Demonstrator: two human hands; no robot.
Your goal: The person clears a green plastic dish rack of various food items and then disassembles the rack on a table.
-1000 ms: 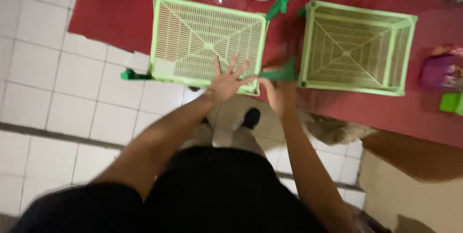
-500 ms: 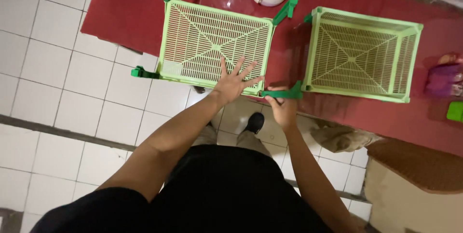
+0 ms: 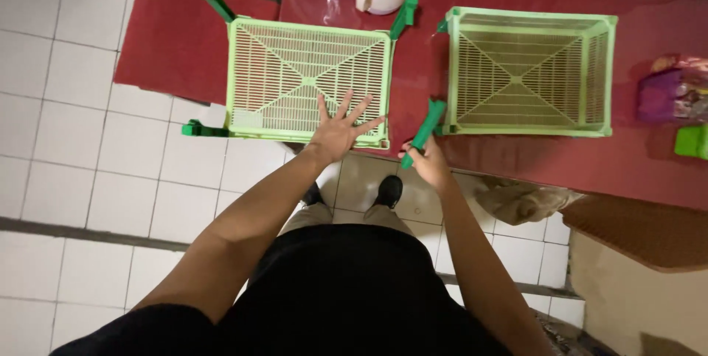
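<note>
Left hand (image 3: 341, 129) lies flat, fingers spread, holding nothing, on the near edge of the light green lattice tray (image 3: 308, 79) on the red worktop (image 3: 420, 61). Right hand (image 3: 426, 163) has its grip closed around a dark green leg piece (image 3: 426, 129), just beside the second lattice crate (image 3: 527, 71).

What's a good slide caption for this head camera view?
Left hand flat on a green mesh tray; right hand grips a dark green leg.

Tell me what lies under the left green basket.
Through the mesh of the left basket, red tabletop shows under its far part and white floor tiles below its near overhanging edge. The left hand covers one patch of the mesh.
</note>
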